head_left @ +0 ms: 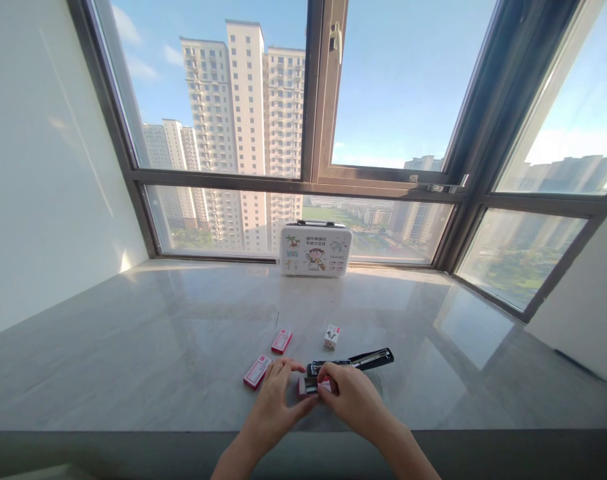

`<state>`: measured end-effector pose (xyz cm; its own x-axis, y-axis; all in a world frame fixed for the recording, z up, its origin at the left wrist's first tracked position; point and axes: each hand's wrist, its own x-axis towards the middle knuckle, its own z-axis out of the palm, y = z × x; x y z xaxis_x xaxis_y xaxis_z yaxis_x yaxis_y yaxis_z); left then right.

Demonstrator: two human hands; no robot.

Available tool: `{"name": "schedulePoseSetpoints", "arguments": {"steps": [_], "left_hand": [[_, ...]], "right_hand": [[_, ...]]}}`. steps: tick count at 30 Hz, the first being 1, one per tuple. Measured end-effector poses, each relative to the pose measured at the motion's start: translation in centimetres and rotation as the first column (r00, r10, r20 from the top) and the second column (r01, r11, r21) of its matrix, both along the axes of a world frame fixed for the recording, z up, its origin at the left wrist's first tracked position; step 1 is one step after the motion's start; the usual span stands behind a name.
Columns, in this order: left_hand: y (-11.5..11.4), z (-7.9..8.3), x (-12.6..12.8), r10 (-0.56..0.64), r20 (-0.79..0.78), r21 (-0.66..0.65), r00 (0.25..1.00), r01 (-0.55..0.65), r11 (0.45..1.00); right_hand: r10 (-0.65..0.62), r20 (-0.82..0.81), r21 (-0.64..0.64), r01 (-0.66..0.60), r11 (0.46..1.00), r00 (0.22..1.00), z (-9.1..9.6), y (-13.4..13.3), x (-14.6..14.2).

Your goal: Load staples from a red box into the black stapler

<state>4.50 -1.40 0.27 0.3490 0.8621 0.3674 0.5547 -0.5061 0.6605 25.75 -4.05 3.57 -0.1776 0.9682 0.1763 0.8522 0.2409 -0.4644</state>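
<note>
A small red and white staple box (308,385) stands open near the front of the sill, with grey contents showing inside. My right hand (356,395) pinches its right end, thumb and forefinger bent over it and partly hiding it. On the left side, my left hand (277,398) has thumb and forefinger apart, the thumb tip against the box's front edge. Just behind the box lies a black stapler (368,360), its top swung back and the metal magazine showing. One closed red and white box (257,372) lies by my left fingers, and a similar box (282,341) farther back.
A small white carton (332,337) with a dark picture stands behind the stapler. Against the window, a white printed case (316,250) with a dark handle stands upright. The marble sill (183,373) ends at a front edge close to my wrists.
</note>
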Motion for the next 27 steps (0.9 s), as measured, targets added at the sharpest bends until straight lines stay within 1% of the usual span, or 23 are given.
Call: {"name": "schedulePoseSetpoints", "arguments": {"steps": [3, 4, 5, 7, 10, 11, 13, 15, 17, 19, 21, 23, 25, 27], "left_hand": [[-0.9, -0.1, 0.0, 0.177, -0.121, 0.025, 0.977, -0.175, 0.984], [-1.1, -0.1, 0.2, 0.212, -0.171, 0.042, 0.962, -0.208, 0.977], [-1.3, -0.1, 0.6, 0.223, -0.217, 0.058, 0.95, -0.215, 0.975], [-1.6, 0.0, 1.8, 0.193, -0.28, 0.085, 0.94, -0.176, 0.981], [-1.8, 0.4, 3.7, 0.129, -0.316, 0.083, 0.94, -0.108, 0.991], [-1.9, 0.6, 4.1, 0.126, -0.313, 0.073, 0.941, -0.108, 0.991], [-2.0, 0.8, 4.7, 0.149, -0.28, 0.036, 0.948, -0.145, 0.989], [-2.0, 0.7, 5.0, 0.16, -0.234, 0.002, 0.959, -0.164, 0.986], [-2.0, 0.4, 5.1, 0.131, -0.213, 0.009, 0.968, -0.133, 0.991], [-1.8, 0.0, 5.3, 0.111, -0.227, 0.031, 0.968, -0.107, 0.994], [-1.6, -0.3, 5.5, 0.133, -0.246, 0.026, 0.96, -0.131, 0.991], [-1.5, -0.4, 5.8, 0.166, -0.26, 0.004, 0.951, -0.171, 0.985], [-1.4, -0.3, 6.0, 0.182, -0.268, -0.007, 0.946, -0.191, 0.982], [-1.5, -0.1, 6.1, 0.182, -0.268, 0.0, 0.946, -0.189, 0.982]], "right_hand": [[-0.181, 0.054, -0.009, 0.182, 0.983, 0.982, -1.2, -0.7, 2.4], [-0.221, 0.082, -0.016, 0.223, 0.975, 0.972, -1.7, -0.9, 2.8], [-0.242, 0.107, -0.023, 0.246, 0.969, 0.964, -2.0, -0.9, 3.0], [-0.241, 0.138, -0.028, 0.247, 0.968, 0.961, -2.6, -1.0, 2.7], [-0.226, 0.131, -0.015, 0.23, 0.973, 0.965, -2.9, -1.0, 1.9], [-0.223, 0.115, -0.026, 0.228, 0.973, 0.968, -3.0, -1.0, 2.1], [-0.224, 0.054, -0.078, 0.228, 0.971, 0.973, -3.1, -1.1, 3.7], [-0.257, -0.049, -0.145, 0.248, 0.958, 0.965, -3.5, -1.4, 6.6], [-0.337, -0.2, -0.209, 0.296, 0.932, 0.92, -3.7, -1.5, 10.0], [-0.384, -0.39, -0.304, 0.277, 0.912, 0.837, -3.7, -1.3, 12.6], [-0.35, -0.566, -0.338, 0.177, 0.924, 0.746, -3.3, -0.6, 13.7], [-0.261, -0.679, -0.288, 0.078, 0.954, 0.687, -2.4, 0.7, 13.2], [-0.171, -0.721, -0.21, 0.023, 0.978, 0.671, -1.5, 2.4, 11.6], [-0.092, -0.719, -0.148, -0.023, 0.989, 0.689, -0.7, 4.2, 9.4]]}}
